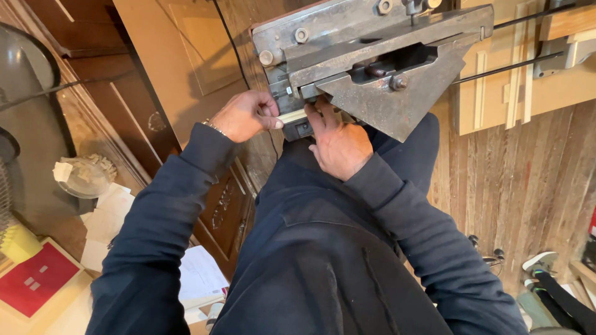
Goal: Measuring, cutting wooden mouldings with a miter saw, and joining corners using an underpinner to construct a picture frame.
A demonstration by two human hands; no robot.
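Presently both hands at grey, rust-flecked steel machine [372,62]: left hand [245,116] pinches pale flat strip [292,116] under its angular wedge-shaped plate; right hand [338,146] presses fingers against strip, grip unclear.

- A worn wooden plank floor [528,186] runs under everything, its boards scuffed and uneven in tone.
- Pale flat wood panels [496,87] with thin strips lie on the boards at upper right.
- Loose white paper sheets [198,273] lie at lower left.
- A red square card [37,279] rests on a pale board.
- A yellow block [18,243] sits just beside the red card.
- A clear glass dish [84,177] holds crumpled paper.
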